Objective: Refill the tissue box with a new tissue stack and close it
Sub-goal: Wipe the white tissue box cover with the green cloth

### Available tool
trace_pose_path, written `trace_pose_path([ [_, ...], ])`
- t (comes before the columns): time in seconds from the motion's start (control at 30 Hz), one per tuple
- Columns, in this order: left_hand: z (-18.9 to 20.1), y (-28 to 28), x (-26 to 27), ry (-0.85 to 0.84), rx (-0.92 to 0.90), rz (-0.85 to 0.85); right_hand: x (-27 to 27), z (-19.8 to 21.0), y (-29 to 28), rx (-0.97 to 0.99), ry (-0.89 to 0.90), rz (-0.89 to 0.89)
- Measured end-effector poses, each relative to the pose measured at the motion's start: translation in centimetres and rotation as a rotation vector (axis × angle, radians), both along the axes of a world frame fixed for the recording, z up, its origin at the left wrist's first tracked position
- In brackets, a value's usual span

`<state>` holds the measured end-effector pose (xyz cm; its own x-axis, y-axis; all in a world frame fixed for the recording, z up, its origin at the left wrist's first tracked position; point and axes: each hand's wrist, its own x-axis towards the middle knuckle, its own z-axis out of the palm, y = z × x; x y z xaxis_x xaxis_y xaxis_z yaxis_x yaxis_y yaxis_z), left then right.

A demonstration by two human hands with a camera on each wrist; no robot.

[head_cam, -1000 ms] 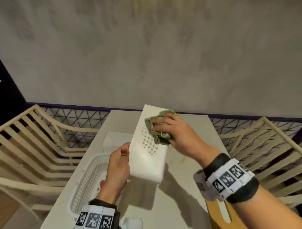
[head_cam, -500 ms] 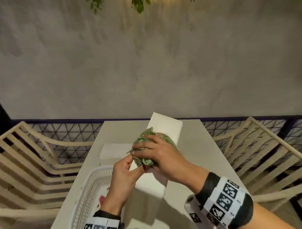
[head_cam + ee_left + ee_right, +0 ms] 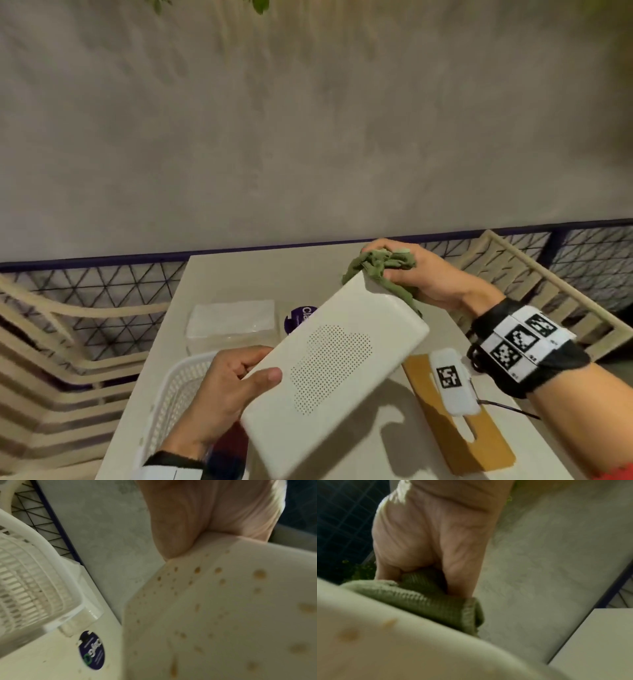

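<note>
Over the table point(image 3: 239, 274), your left hand point(image 3: 219, 394) grips the box point(image 3: 335, 363) by its near end — tilted, airborne — while your right hand point(image 3: 421, 274) clutches a cloth point(image 3: 380, 267) against its far end.

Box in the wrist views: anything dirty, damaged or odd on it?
Yes. The box, gripped by the left hand, carries brownish spots and streaks. The right hand presses a green cloth against its far end.

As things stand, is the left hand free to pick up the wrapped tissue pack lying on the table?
Probably not yet. The left hand grips the near end of the white box, held tilted above the table, and the tissue pack lies beyond it. It would have to let go first.
</note>
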<state>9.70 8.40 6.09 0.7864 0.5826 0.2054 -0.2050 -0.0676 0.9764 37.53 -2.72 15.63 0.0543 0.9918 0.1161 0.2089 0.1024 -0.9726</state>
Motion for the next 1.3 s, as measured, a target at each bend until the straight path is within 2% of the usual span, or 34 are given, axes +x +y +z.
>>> trace_pose_path([
  [0.13, -2.1, 1.1, 1.2, 0.120, -0.066, -0.077, -0.2, 1.0, -1.1, -0.012, -0.167, 0.011],
  [0.23, -0.9, 0.2, 3.4, 0.223, -0.019, -0.184, -1.2, 1.3, -1.4, -0.062, -0.387, 0.035],
  [0.37, 2.4, -2.1, 8.2, 0.196, 0.201, -0.123, -3.7, 0.0, -0.1, -0.056, -0.666, 0.046],
  [0.47, 2.6, -2.5, 9.5, 0.118, 0.144, -0.014, -4.3, -1.8, 0.3, 0.064, -0.755, -0.131],
  [0.57, 1.3, -2.3, 9.8, -0.067, -0.024, 0.106, -5.5, -4.5, 0.1, 0.292, -0.611, -0.335],
  [0.63, 0.5, -2.0, 9.7, -0.165, -0.180, 0.086, -5.4, -6.4, -0.9, 0.396, -0.545, -0.351],
  [0.7, 0.6, -2.3, 9.4, -0.185, -0.267, 0.081, -3.6, -7.9, -2.0, 0.376, -0.487, -0.375],
  [0.8, 0.6, -3.3, 9.7, -0.161, -0.209, 0.098, -1.5, -7.3, -1.1, 0.260, -0.465, -0.485],
  [0.87, 0.6, -3.6, 10.2, -0.209, -0.211, 0.170, -2.9, -6.1, -0.3, 0.306, -0.556, -0.428],
  [0.97, 0.3, -3.1, 10.1, -0.313, -0.300, 0.230, -3.8, -6.0, -1.4, 0.424, -0.610, -0.170],
  [1.07, 0.1, -3.7, 10.1, -0.292, -0.296, 0.241, -1.6, -5.8, -0.8, 0.382, -0.574, -0.211],
  [1.13, 0.0, -4.0, 10.2, -0.306, -0.304, 0.308, -2.0, -5.0, 0.6, 0.371, -0.683, -0.271],
  [1.2, 0.1, -3.6, 9.7, -0.355, -0.335, 0.381, -3.8, -4.9, 0.7, 0.435, -0.782, -0.164],
  [1.27, 0.3, -3.1, 8.8, -0.395, -0.368, 0.398, -3.7, -5.6, -0.6, 0.505, -0.790, 0.001],
  [1.3, 0.4, -3.0, 8.5, -0.391, -0.366, 0.401, -2.7, -5.7, -0.8, 0.494, -0.786, 0.009],
])
